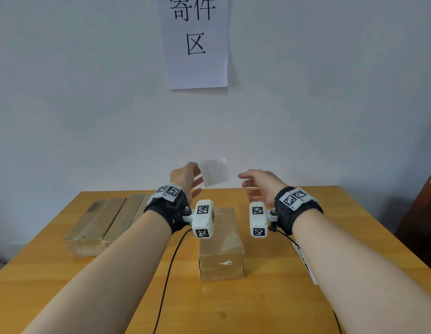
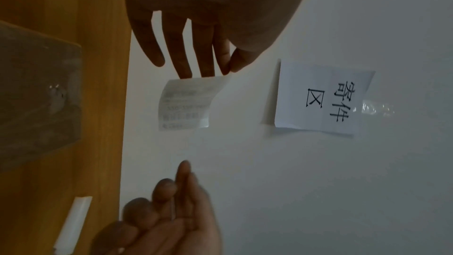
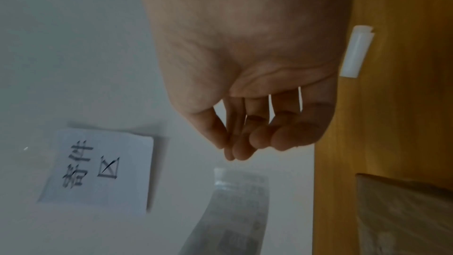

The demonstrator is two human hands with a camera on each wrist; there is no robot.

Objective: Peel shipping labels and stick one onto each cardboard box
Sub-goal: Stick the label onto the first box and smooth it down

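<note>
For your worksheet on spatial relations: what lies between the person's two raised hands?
The shipping label, pinched at its edge by the left hand, hangs there; the right hand is apart from it. The head view shows this.

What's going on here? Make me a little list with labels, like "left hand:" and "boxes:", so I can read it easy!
left hand: pinches one edge of a shipping label, held up in the air
right hand: holds nothing, fingers loosely bent, close to the label but apart from it
middle box: on the table below the hands, no label visible
other boxes: two side by side, at the left
wall sign: white paper with black characters
</note>
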